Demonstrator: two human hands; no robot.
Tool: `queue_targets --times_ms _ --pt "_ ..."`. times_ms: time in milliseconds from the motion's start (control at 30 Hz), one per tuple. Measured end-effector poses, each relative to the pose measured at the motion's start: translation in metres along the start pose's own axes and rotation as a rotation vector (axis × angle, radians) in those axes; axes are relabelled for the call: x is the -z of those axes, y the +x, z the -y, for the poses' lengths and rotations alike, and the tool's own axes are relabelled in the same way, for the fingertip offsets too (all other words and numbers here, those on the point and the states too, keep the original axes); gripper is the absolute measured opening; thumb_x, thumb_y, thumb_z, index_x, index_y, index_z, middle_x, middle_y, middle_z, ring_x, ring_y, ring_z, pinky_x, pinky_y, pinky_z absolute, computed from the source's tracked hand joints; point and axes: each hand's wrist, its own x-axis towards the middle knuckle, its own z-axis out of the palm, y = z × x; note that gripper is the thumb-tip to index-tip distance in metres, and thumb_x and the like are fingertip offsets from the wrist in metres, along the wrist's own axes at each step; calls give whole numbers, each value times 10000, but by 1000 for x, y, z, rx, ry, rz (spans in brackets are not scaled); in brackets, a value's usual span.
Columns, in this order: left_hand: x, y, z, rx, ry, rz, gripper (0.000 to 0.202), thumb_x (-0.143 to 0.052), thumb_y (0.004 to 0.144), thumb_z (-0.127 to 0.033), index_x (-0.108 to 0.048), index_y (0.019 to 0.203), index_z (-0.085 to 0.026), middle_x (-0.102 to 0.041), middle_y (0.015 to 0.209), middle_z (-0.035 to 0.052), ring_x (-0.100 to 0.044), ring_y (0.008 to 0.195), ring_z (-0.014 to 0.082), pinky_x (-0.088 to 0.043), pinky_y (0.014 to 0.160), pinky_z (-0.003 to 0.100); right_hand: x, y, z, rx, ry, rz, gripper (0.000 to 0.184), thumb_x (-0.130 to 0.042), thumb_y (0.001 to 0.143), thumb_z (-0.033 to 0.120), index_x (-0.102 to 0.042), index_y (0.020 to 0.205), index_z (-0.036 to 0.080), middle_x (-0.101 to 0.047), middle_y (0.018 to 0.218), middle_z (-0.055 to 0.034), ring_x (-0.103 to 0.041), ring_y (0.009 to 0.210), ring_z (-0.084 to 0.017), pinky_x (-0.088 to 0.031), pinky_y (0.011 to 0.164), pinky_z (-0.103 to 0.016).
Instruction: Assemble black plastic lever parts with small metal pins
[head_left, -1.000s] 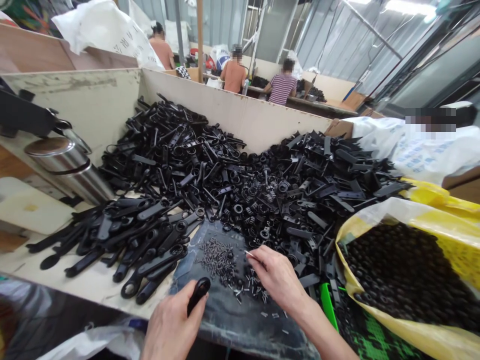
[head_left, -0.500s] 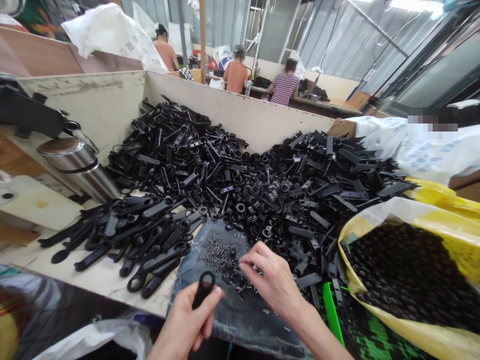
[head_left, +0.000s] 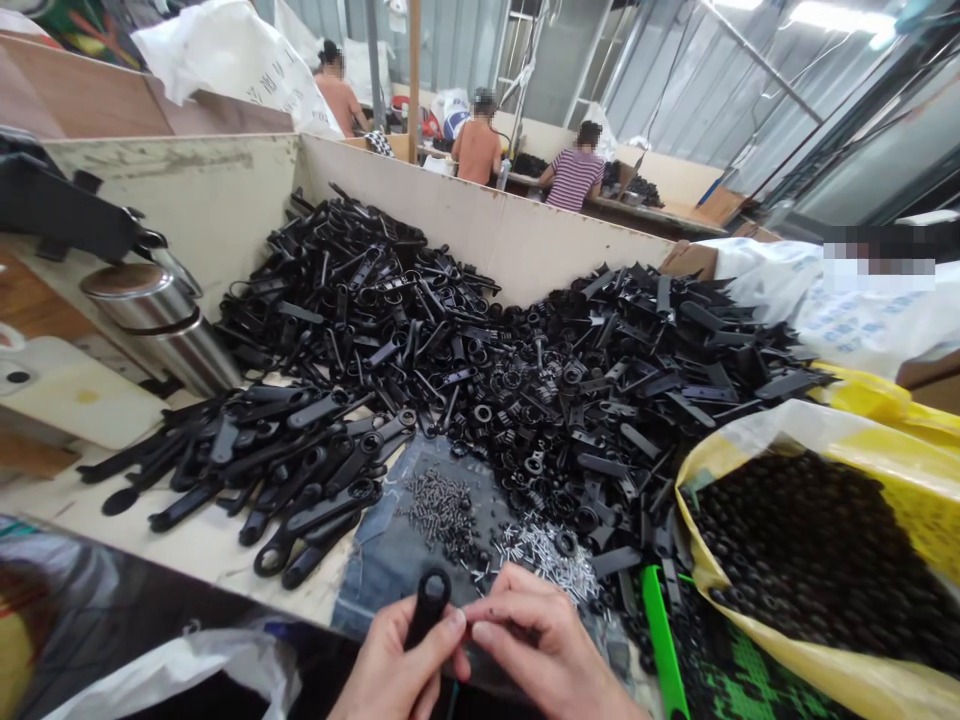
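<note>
My left hand (head_left: 412,650) is closed around a black plastic handle part with a ring-shaped end (head_left: 433,590), which points up between thumb and fingers. Beside it my right hand (head_left: 536,635) is pinched, its fingertips meeting the left thumb. Whatever small thing is in that pinch is too tiny or hidden to name. Just beyond the hands, small dark screws or springs (head_left: 441,505) lie heaped on a dark mat (head_left: 375,575). To their right is a pile of thin silvery pins (head_left: 551,555).
Long black handles (head_left: 300,480) lie at left, near a steel flask (head_left: 169,325). Black plastic parts (head_left: 360,280) mound up against the wooden wall (head_left: 480,210). At right stand a yellow sack (head_left: 697,530) of small black pieces and a green crate (head_left: 664,640). Several people sit farther back.
My right hand has come back from over the small metal pieces to meet my left hand, uncovering the silvery pins. The left hand, still holding the handle part, has shifted slightly right and down.
</note>
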Motion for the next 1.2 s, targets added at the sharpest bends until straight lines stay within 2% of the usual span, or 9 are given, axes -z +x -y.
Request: queue_targets --times_ms 100,200,333,533,633,733,800,967,1200 --pt "0 1 -5 -27 16 -98 538 -798 681 -631 -689 795 -117 -703 584 40 -321 307 -8 -117 381 183 12 11 1 -40 -66 -40 240 -601 981 380 -797 980 241 -645 803 -29 -633 764 -168 -480 684 -261" --pt "1 3 -9 -41 13 -195 522 -815 662 -605 -685 806 -120 -691 564 26 -312 312 -7 -127 386 172 25 30 -3 -72 -365 -135 147 -614 968 273 -751 953 222 -656 856 -22 -642 768 -163 -465 690 -254" --pt "4 5 -10 -53 7 -286 515 -818 642 -595 -681 775 -117 -682 556 33 -322 302 -4 -104 385 167 33 54 -11 -141 -738 -19 149 -605 959 193 -724 870 215 -660 915 -20 -666 752 -163 -442 660 -248" --pt "4 3 -13 -58 -73 -298 539 -834 626 -599 -704 771 -96 -643 521 9 -326 306 -19 -120 389 148 33 61 -13 -150 -689 -9 212 -575 943 139 -697 779 196 -630 839 -18 -628 711 -155 -426 653 -245" --pt "-2 1 -18 -32 -156 -284 551 -851 618 -599 -715 807 -100 -627 530 -13 -326 329 -25 -129 396 144 24 48 -8 -140 -416 -77 198 -582 968 252 -696 816 199 -591 774 5 -582 697 -140 -433 639 -221" --pt "-11 0 -23 -30 -227 -220 526 -864 623 -585 -707 794 -114 -605 525 -32 -326 357 -21 -141 407 146 3 32 -4 -161 195 -240 286 -643 933 429 -693 791 186 -544 716 19 -494 632 -124 -406 586 -218" --pt "-16 0 -23 -35 -249 -171 515 -869 619 -584 -699 777 -125 -589 505 -40 -321 356 -16 -138 402 152 -15 24 -5 -181 478 -319 313 -692 895 483 -707 794 187 -554 738 18 -452 608 -106 -384 569 -214" --pt "-20 1 -18 -54 -250 -137 538 -873 598 -609 -698 780 -134 -591 477 -44 -309 328 -13 -146 386 152 -46 18 -17 -220 764 -442 325 -794 808 498 -720 784 182 -556 721 22 -366 543 -70 -318 497 -188" --pt "-22 -2 -16 -73 -212 -149 581 -865 571 -649 -706 750 -120 -598 465 -29 -313 320 -14 -147 377 149 -54 14 -13 -394 1010 -401 491 -888 646 579 -651 728 157 -450 549 79 -238 431 -18 -175 411 -153"
